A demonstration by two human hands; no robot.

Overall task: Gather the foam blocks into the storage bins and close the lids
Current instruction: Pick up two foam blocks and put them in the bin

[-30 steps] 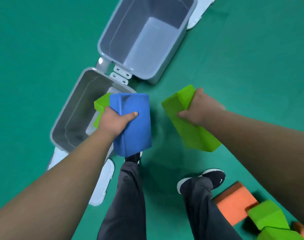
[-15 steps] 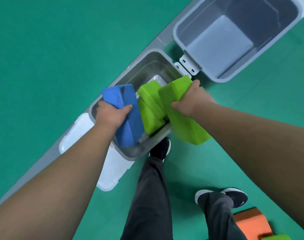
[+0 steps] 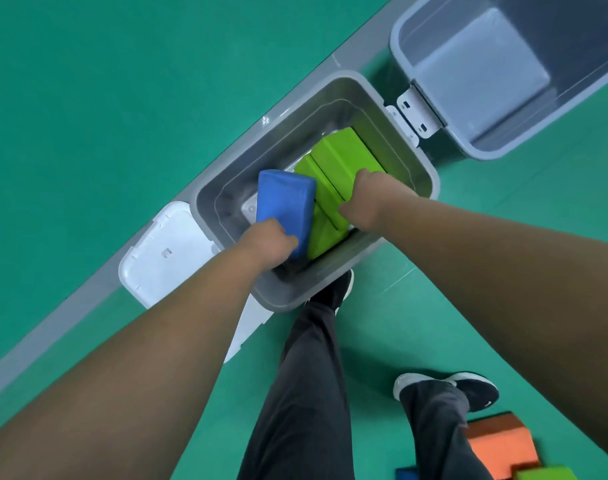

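**Left hand** (image 3: 267, 242): fingers curled round the near end of a blue block (image 3: 285, 202), which it holds tilted inside the mouth of the near bin (image 3: 330, 282). The arm reaches forward and down.

**Right hand** (image 3: 371, 199): grips a green block (image 3: 344, 161), which is low in the same bin. The knuckles are up and the arm comes in from the right.

**Second green block** (image 3: 325, 233): in the bin, against the blue one (I cannot tell whether it rests on the bottom).

**White lid** (image 3: 167, 247): off, lying on the floor beside the near bin.

**Far bin** (image 3: 479, 71): holds nothing, and its lid is out of sight.

**Loose on the floor:** an orange block (image 3: 500, 445), with green and blue ones at the edge of view.

**Progress, as I judge it:** early. Neither held block is released, more blocks wait, and neither lid is closed.
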